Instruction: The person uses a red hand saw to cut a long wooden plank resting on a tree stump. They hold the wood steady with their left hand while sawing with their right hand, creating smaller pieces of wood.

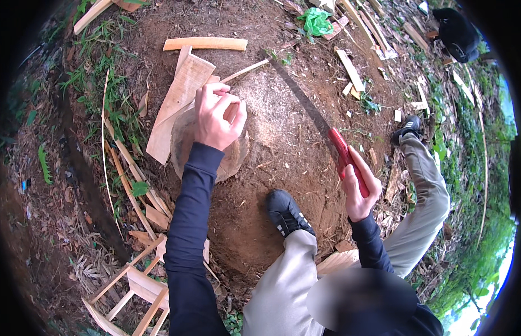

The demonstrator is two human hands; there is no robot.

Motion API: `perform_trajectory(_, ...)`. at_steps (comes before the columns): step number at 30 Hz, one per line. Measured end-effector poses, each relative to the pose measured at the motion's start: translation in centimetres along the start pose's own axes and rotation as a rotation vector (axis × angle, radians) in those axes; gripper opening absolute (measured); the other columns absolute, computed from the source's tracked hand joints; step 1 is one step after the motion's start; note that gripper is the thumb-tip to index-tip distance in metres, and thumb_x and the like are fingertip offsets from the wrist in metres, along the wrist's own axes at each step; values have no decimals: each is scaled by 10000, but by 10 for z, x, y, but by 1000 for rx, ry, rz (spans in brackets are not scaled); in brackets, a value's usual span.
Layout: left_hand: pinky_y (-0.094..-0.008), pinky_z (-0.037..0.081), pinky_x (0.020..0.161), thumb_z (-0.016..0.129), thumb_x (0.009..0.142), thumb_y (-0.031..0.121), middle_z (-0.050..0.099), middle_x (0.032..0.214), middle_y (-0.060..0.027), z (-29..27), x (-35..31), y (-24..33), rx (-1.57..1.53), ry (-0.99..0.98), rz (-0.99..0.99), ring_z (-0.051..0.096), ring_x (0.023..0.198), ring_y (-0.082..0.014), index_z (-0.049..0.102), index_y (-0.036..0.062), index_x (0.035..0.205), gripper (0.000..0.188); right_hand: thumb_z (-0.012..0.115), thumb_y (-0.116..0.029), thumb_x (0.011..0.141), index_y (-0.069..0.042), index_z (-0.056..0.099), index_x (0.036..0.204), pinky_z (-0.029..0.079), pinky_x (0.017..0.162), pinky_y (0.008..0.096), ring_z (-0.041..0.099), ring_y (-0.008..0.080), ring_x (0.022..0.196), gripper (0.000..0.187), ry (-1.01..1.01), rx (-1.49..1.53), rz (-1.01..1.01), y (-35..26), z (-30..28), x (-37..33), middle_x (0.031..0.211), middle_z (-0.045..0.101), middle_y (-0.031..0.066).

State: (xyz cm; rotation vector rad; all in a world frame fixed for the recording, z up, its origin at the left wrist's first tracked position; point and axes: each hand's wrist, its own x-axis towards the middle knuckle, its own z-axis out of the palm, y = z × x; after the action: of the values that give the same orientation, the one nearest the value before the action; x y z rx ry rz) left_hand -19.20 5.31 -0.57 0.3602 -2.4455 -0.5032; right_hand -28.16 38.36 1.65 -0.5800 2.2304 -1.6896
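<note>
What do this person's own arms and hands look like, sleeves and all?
The left sleeve and right sleeve are long and dark navy; the left ends in a band-like cuff. The left hand and right hand are bare.

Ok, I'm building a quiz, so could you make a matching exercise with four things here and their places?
1. Red-handled saw with metal blade
2. Round brown wooden stump
3. Crumpled green plastic bag
4. Pale wooden barred frame

A. Lower left of the view
B. In the right hand
C. Near the upper edge
D. Partly hidden by the left hand

Pairs: 1-B, 2-D, 3-C, 4-A
</note>
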Motion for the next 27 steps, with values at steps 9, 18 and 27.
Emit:
perform_trajectory(9, -380, 471, 849, 719, 697, 81, 550, 1073, -108, -6, 0, 4, -72, -6, -77, 574, 990, -272, 687, 98, 847, 154, 644, -90, 962, 23, 622, 1330, 518, 749, 236, 655, 87, 801, 386, 21, 23, 14, 4, 3, 0, 1032, 742, 123)
perform_trajectory(18, -381, 484, 872, 734, 778, 82, 528, 1069, -114, -1, 0, -6, -81, 30, -63, 575, 974, -270, 670, 80, 841, 90, 645, -91, 962, 13, 617, 1340, 489, 687, 213, 602, 57, 729, 393, -18, 33, -4, 1, 11, -4, 982, 739, 83)
perform_trajectory(27, -366, 449, 744, 740, 750, 107, 520, 1028, -127, -5, -4, 0, -19, 75, 19, 536, 887, -258, 592, 67, 754, 153, 639, -123, 978, 1, 608, 1356, 444, 613, 185, 550, 24, 670, 399, -21, 133, 120, -4, 9, -5, 927, 724, 49)
